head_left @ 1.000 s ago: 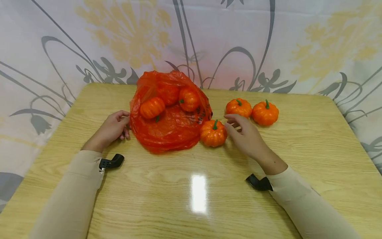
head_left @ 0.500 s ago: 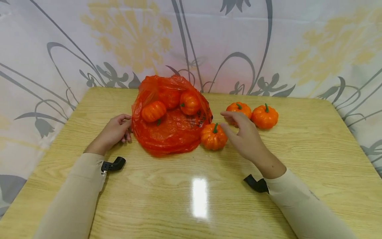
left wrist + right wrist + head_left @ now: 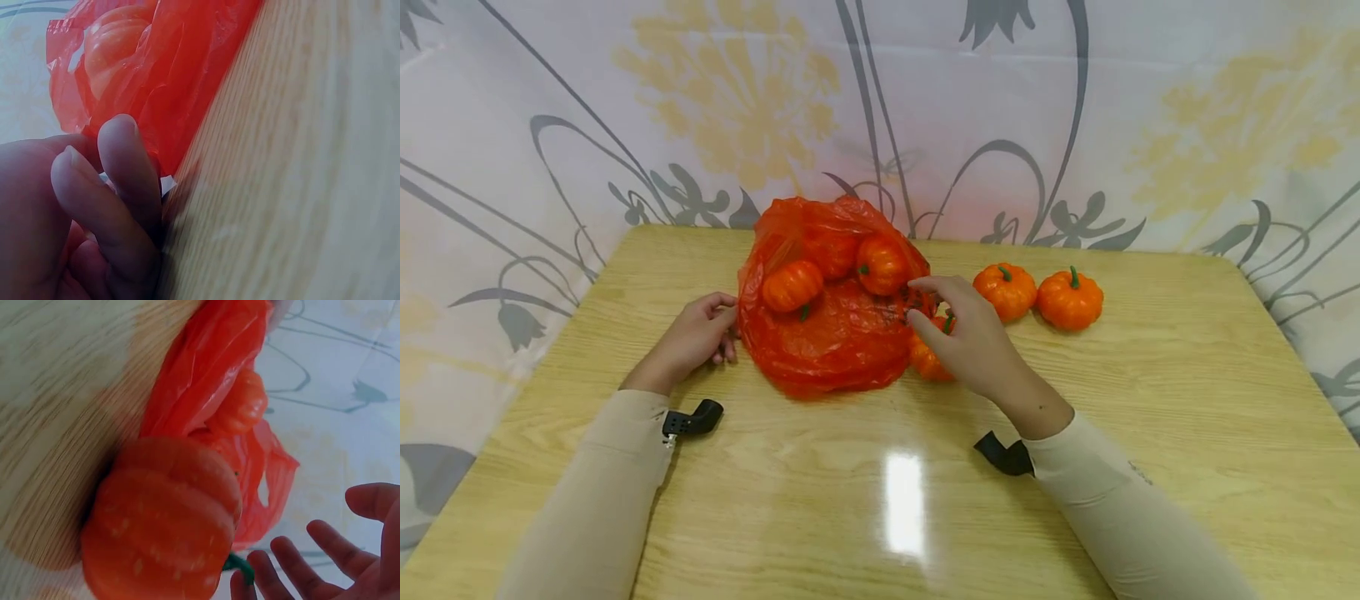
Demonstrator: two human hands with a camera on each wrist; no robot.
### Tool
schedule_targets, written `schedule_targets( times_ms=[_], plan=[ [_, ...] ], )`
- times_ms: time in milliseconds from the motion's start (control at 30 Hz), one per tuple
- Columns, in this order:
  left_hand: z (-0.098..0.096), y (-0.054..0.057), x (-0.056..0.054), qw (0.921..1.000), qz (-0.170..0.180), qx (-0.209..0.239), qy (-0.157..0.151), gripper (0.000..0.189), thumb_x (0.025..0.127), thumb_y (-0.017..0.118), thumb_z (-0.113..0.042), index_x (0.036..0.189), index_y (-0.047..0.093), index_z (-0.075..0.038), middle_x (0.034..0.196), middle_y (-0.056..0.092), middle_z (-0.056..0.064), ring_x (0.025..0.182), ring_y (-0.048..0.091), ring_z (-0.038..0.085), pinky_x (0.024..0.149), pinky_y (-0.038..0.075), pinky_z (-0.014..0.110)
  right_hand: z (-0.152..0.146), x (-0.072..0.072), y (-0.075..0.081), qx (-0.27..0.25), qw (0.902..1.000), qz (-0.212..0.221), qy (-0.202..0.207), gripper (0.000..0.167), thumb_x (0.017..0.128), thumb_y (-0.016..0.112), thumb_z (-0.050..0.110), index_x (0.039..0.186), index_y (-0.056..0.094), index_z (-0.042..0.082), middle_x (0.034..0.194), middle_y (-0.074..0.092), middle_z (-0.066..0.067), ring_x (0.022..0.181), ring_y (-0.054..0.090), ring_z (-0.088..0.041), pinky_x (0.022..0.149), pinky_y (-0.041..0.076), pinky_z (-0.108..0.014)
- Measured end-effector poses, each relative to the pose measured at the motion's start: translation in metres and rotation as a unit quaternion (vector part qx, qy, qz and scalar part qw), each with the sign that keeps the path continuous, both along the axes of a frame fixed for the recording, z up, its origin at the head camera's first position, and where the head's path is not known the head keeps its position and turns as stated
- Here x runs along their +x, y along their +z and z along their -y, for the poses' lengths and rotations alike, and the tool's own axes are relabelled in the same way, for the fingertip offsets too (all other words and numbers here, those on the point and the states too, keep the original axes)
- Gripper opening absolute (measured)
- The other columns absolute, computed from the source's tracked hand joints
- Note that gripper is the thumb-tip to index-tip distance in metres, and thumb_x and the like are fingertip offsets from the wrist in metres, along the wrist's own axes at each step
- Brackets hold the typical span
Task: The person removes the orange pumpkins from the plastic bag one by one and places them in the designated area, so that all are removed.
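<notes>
A thin red plastic bag [image 3: 827, 354] lies on the table with its mouth toward me. Several small orange pumpkins with green stems are inside, among them a left pumpkin [image 3: 792, 286] and a right pumpkin [image 3: 882, 265]. At the bag's left edge my left hand [image 3: 696, 335] pinches the plastic, its other fingers curled on the tabletop, as the left wrist view shows. My right hand [image 3: 973, 337] hovers with spread fingers over a loose pumpkin [image 3: 162, 519] by the bag's right edge, partly hiding it in the head view. Nothing is in that hand.
Two more pumpkins stand at the back right: one nearer pumpkin [image 3: 1006, 292] close behind my right hand, and an outer pumpkin [image 3: 1070, 300] beside it. The wooden table [image 3: 820, 483] ends at a patterned cloth [image 3: 925, 100] behind. Black wrist mounts stick out from both sleeves.
My right hand has moved left from beside the loose pumpkin to above it, near the bag's right edge. The left hand stays at the bag's left edge. The head view has tilted slightly.
</notes>
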State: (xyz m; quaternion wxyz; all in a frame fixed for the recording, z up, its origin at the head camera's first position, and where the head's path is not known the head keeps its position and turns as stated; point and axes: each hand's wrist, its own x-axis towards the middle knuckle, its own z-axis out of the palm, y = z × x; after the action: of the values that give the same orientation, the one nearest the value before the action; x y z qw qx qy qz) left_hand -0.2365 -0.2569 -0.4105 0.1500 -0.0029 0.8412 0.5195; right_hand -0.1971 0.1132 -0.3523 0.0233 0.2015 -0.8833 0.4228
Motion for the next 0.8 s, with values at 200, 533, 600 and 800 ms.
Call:
schedule_targets(
  times_ms=[200,533,600,800],
  plan=[
    [0.0,-0.001,0.003,1.0,0.004,0.002,0.007,0.041,0.109,0.039,-0.032,0.134,0.043,0.001,0.079,0.059,0.002,0.051,0.057,0.011,0.046,0.049,0.025,0.017,-0.003,0.008,0.038,0.9988,-0.026,0.019,0.039,0.097,0.064,0.023,0.134,0.058,0.01,0.134,0.058,-0.009,0.123,0.053,-0.026,0.105,0.046,-0.046],
    [-0.002,0.004,0.002,1.0,0.003,0.003,0.006,0.043,0.108,0.04,-0.033,0.134,0.043,0.001,0.086,0.056,0.006,0.053,0.059,0.01,0.047,0.05,0.024,0.039,-0.014,0.024,0.129,0.9889,-0.053,0.052,0.041,0.098,0.063,0.028,0.135,0.058,0.014,0.137,0.056,-0.005,0.128,0.05,-0.024,0.109,0.045,-0.041],
    [-0.002,0.003,0.002,1.0,0.003,0.001,0.005,0.043,0.108,0.04,-0.032,0.135,0.043,0.001,0.087,0.056,0.006,0.053,0.059,0.01,0.047,0.05,0.024,0.043,-0.019,0.028,0.143,0.9857,-0.057,0.069,0.042,0.098,0.062,0.028,0.137,0.057,0.013,0.138,0.055,-0.006,0.129,0.05,-0.024,0.111,0.044,-0.042],
    [-0.001,0.001,0.002,1.0,0.001,0.003,0.006,0.041,0.108,0.04,-0.031,0.132,0.044,0.002,0.086,0.056,0.005,0.053,0.058,0.01,0.047,0.05,0.024,0.056,-0.033,0.037,0.174,0.9784,-0.056,0.097,0.044,0.099,0.062,0.027,0.14,0.054,0.013,0.141,0.052,-0.007,0.13,0.048,-0.024,0.111,0.044,-0.041]
  ],
)
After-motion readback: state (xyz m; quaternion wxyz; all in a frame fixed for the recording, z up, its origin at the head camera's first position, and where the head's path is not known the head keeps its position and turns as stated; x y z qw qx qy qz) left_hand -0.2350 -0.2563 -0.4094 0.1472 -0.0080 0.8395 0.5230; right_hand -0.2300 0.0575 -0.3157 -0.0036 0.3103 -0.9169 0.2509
